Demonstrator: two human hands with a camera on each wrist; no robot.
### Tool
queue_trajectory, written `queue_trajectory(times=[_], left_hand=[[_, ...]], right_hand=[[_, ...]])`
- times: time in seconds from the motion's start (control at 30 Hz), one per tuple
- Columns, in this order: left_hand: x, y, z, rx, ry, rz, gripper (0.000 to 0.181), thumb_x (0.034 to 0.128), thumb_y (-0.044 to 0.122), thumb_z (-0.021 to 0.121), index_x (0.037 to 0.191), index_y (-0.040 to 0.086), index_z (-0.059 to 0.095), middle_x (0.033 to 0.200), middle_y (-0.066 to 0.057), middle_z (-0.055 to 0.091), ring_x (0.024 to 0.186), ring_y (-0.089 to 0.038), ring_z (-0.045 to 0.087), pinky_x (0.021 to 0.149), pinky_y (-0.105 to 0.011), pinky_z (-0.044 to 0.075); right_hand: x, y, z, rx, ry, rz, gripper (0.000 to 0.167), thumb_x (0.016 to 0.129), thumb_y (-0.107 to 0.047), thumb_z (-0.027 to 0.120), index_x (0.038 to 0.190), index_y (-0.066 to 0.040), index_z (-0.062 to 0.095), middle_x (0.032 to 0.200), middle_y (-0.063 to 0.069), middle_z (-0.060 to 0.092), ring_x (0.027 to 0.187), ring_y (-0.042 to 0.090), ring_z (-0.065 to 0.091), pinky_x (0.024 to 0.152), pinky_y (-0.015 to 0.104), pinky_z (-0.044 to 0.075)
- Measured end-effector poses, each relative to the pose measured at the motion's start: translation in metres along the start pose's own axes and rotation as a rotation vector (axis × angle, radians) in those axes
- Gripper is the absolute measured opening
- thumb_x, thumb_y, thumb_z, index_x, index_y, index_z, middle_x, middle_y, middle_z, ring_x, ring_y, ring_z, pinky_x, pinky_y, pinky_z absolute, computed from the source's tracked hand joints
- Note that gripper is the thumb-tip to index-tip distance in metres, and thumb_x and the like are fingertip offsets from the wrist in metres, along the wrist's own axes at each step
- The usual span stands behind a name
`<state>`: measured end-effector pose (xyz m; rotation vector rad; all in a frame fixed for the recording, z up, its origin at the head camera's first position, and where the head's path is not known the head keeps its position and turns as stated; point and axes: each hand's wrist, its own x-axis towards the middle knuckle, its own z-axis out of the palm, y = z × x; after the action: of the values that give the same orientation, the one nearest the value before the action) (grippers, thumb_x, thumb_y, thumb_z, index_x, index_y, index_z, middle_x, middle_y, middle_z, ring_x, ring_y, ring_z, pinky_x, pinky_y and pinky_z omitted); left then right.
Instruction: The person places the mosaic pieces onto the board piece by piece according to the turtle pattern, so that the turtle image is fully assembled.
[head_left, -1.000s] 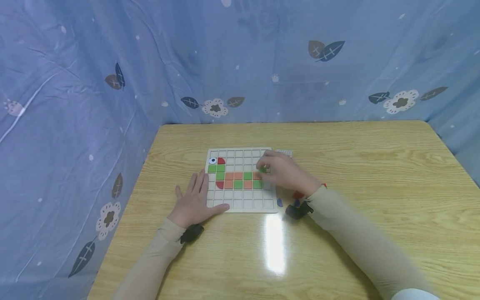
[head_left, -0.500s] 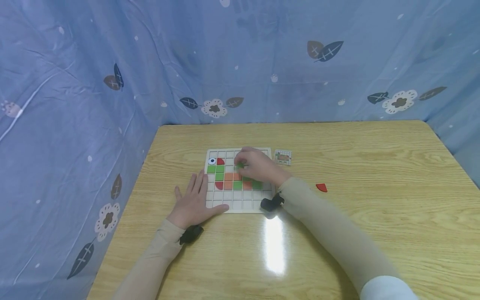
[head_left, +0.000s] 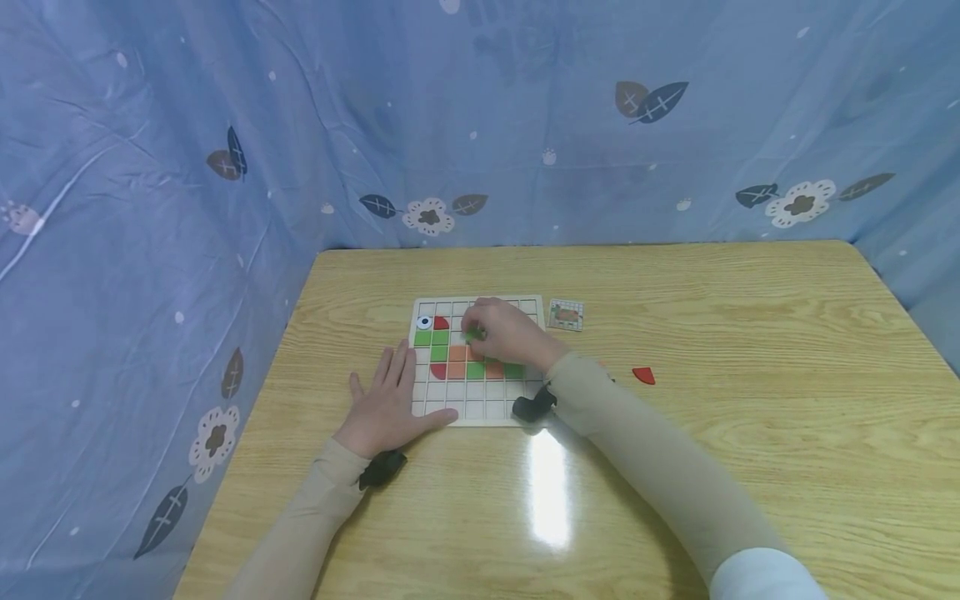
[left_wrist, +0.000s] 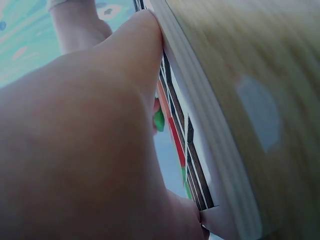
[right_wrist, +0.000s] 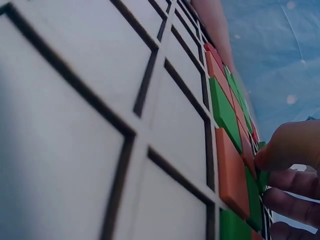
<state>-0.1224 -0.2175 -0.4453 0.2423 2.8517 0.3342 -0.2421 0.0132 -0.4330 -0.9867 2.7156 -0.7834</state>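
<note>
A white grid board (head_left: pixel 476 409) lies on the table, with green, orange and red tiles and a round eye tile (head_left: pixel 425 322) set in its squares. My left hand (head_left: pixel 382 412) rests at the board's left side with fingers spread, the thumb along its near edge. Over the middle of the board, my right hand (head_left: pixel 512 333) pinches a green tile (head_left: pixel 475 333) between thumb and fingers, just beyond the orange tiles (head_left: pixel 457 353). In the right wrist view the right thumb (right_wrist: pixel 287 147) partly covers that tile. Whether it touches the board cannot be told.
A small pattern card (head_left: pixel 566 315) lies off the board's far right corner. Farther right is a loose red quarter-round piece (head_left: pixel 643 375). The right sleeve (head_left: pixel 637 433) partly hides other small pieces. A blue curtain (head_left: pixel 480 125) hangs behind the wooden table (head_left: pixel 735 333).
My right hand has moved left with the green tile, from the board's right side to its middle. The card and red piece have come into fuller view. My left hand has stayed put.
</note>
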Motion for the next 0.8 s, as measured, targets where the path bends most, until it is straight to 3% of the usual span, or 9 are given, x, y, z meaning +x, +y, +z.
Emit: queue_trajectory(times=[0.27, 0.63, 0.8], left_hand=[[0.0000, 0.0016, -0.0017, 0.019, -0.023, -0.010, 0.124, 0.0870, 0.085, 0.053, 0.167, 0.003, 0.005, 0.176, -0.015, -0.001, 0.162, -0.040, 0.003, 0.112, -0.086, 0.005], [-0.0010, 0.0028, -0.0032, 0.006, -0.022, -0.009, 0.124, 0.0870, 0.084, 0.055, 0.167, 0.003, 0.005, 0.176, -0.015, -0.002, 0.162, -0.040, 0.003, 0.112, -0.086, 0.004], [-0.0008, 0.0023, -0.0023, 0.009, -0.019, -0.008, 0.125, 0.0865, 0.085, 0.054, 0.167, 0.003, 0.005, 0.176, -0.015, -0.002, 0.162, -0.040, 0.003, 0.112, -0.086, 0.005]], right_hand=[[-0.0025, 0.0039, -0.0010, -0.029, -0.005, -0.022, 0.014, 0.090, -0.013, 0.075, 0.103, -0.012, 0.081, 0.106, 0.002, 0.070, 0.093, 0.017, 0.062, 0.089, 0.035, 0.054], [-0.0056, 0.0038, -0.0014, -0.027, 0.002, -0.047, 0.016, 0.092, -0.009, 0.071, 0.104, -0.010, 0.082, 0.109, 0.005, 0.071, 0.094, 0.019, 0.062, 0.089, 0.036, 0.055], [-0.0090, 0.0058, -0.0023, -0.007, 0.006, -0.030, 0.020, 0.091, -0.010, 0.070, 0.108, -0.010, 0.080, 0.114, 0.004, 0.071, 0.105, 0.021, 0.064, 0.097, 0.038, 0.054]])
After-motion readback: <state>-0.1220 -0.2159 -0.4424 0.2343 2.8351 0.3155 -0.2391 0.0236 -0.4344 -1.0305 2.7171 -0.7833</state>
